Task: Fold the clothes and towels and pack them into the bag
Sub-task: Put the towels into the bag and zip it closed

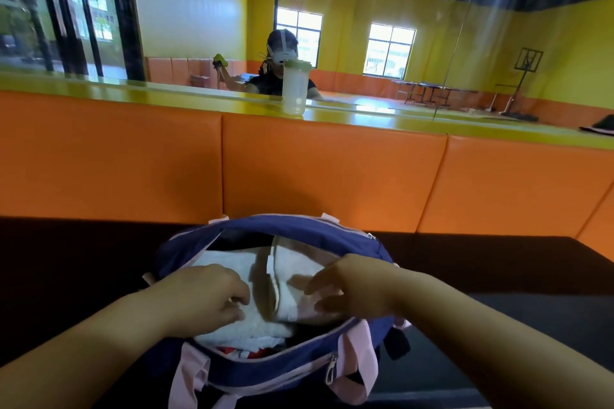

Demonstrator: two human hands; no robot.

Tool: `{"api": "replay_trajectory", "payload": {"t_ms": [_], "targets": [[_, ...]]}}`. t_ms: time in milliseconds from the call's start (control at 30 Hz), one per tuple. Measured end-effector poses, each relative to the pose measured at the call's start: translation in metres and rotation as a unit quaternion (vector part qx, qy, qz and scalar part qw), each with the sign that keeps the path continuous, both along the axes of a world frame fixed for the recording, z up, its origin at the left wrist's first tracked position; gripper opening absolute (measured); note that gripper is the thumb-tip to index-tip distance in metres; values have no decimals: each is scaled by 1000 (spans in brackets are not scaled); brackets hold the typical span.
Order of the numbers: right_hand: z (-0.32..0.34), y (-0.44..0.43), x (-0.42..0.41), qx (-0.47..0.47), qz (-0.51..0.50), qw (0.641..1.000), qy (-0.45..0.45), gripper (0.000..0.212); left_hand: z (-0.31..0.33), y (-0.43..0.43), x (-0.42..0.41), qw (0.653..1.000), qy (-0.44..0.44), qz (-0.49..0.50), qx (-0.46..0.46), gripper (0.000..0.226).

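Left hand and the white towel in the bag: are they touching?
Touching. The head view shows the left hand inside the open bag, its fingers pressing down on the white towel, with no gap between them.

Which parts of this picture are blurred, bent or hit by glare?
Head view: the right hand shows motion blur at its fingers over the white folded cloth; the wide lens bends the orange padded wall; the windows are blown out; the yellow ledge carries glare.
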State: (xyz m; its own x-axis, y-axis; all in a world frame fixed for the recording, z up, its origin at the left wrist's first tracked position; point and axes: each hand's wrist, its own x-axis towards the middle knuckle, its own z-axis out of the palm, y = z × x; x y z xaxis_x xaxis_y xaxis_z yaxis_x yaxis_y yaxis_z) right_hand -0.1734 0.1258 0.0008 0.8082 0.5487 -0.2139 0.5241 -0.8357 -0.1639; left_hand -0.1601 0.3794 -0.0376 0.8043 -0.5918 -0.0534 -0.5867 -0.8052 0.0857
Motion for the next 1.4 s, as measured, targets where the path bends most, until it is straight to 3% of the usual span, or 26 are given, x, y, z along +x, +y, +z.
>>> {"api": "replay_trajectory", "payload": {"t_ms": [133, 300, 633, 833, 1100, 1233, 1400], "targets": [[36, -4, 18, 6, -3, 997, -74, 32, 40, 4, 10, 998, -23, 8, -55, 21], [83, -12, 69, 26, -8, 988, -151, 27, 89, 15, 59, 995, -73, 31, -59, 15], [136, -20, 229, -97, -142, 937, -303, 40, 122, 20, 226, 975, -181, 131, -3, 19], [157, -1, 314, -24, -184, 892, -413, 58, 112, 11, 311, 946, -272, 174, -41, 59], [173, 36, 388, 73, -168, 889, -420, 93, 104, 25, 356, 945, -276, 149, -88, 58], [171, 42, 403, 81, -171, 897, -399, 83, 99, 23, 356, 935, -305, 147, -110, 56], [175, 45, 388, 180, -141, 885, -406, 46, 98, 22, 357, 936, -295, 147, -127, 56]]}}
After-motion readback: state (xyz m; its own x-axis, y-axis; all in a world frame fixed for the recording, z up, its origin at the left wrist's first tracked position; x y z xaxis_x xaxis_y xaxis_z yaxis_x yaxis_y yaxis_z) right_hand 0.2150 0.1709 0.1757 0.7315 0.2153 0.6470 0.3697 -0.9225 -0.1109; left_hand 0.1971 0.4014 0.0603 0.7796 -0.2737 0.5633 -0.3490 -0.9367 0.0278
